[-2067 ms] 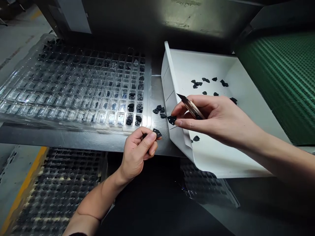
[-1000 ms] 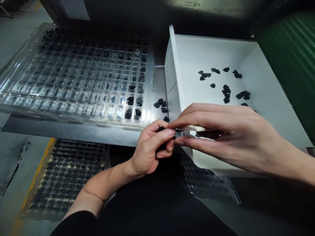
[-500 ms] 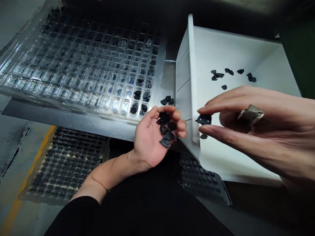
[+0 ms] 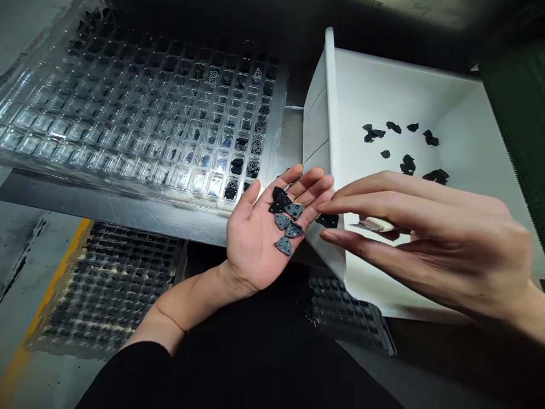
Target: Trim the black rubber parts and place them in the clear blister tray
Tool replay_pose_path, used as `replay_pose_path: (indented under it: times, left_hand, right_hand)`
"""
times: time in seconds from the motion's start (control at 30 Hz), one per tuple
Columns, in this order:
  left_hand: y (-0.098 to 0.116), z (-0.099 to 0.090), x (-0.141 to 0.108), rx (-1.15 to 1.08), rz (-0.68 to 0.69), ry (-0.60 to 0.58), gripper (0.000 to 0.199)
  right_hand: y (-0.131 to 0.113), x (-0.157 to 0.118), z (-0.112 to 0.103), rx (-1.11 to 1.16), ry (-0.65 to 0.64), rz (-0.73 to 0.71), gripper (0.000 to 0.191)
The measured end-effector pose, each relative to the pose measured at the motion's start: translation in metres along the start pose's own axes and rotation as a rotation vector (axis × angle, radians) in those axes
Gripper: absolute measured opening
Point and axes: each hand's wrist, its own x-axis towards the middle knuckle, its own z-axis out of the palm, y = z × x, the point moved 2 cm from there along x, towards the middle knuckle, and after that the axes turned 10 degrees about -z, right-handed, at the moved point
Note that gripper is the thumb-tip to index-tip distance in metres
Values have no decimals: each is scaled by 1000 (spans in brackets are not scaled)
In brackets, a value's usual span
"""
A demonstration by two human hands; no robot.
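Observation:
My left hand [image 4: 264, 236] is palm up with its fingers stretched out. Several small, dark, roughly triangular plastic pieces with holes [image 4: 283, 246] rest on its palm and finger bases. Right beside its fingertips, my right hand [image 4: 326, 221] pinches one similar black piece [image 4: 328, 220] between thumb and fingertips. A pale band-like item with a pointed grey end [image 4: 377, 225] shows at a bent finger of that hand; its kind is unclear. Behind the right hand stands a white bin [image 4: 332, 113], with more black pieces [image 4: 407, 165] scattered on its floor.
A stack of clear compartment trays [image 4: 128, 122] lies on a metal surface [image 4: 183, 218] at left, dark parts in many pockets. Lower down are another filled tray [image 4: 114, 284] and a dark tray [image 4: 353, 312]. A green serrated edge [image 4: 517, 165] borders the bin's right.
My right hand has moved left with its black piece, out from over the bin to my left fingertips. The left hand's curled fingers have straightened, and the pieces on its palm have shifted.

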Motion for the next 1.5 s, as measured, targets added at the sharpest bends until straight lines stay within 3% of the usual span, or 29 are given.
replay_pose_path:
  times: [0.13,0.3,0.43,0.7,0.8,0.97,1.07,1.13,1.2,1.3,1.37,1.47,1.5]
  left_hand:
    - [0,-1,1,12,-2,-25,47]
    - [0,-4,0,56,-28,-51,50]
    - [0,-6,0,58,-5,-58,49]
    - [-3,-2,0,77,-5,-63,50]
    - [-3,0,0,80,1,-34,47]
    - [-2,-2,-3,107,-36,4,46]
    - [3,-7,-4,62,-32,57,45]
    - [9,-13,-2,15,-27,115,46]
    - [14,-19,-2,-28,-50,149,46]
    - [19,-27,-9,-24,-97,132,49]
    - [19,-30,-14,16,-120,111,52]
    - [14,-32,-16,66,-178,47,58]
    - [12,-33,-15,76,-195,18,60]
  right_hand:
    - [0,-2,4,-42,-65,-51,40]
    - [2,-5,7,-188,-157,-141,37]
    - [1,-7,6,-184,-137,-134,32]
    - [5,-13,24,-297,-103,-312,25]
    - [7,-12,20,-280,-81,-302,25]
    - [8,-5,23,-169,-65,-145,22]
    - [8,-2,22,-156,-18,-167,26]
    - [5,-3,6,-199,0,-143,30]
    - [-5,-6,-25,-314,14,-63,27]
    - [-26,-24,-92,-569,58,159,19]
    - [-32,-45,-139,-792,96,209,16]
    - [-17,-85,-191,-1092,65,566,53]
    - [-8,-97,-199,-1091,-42,744,63]
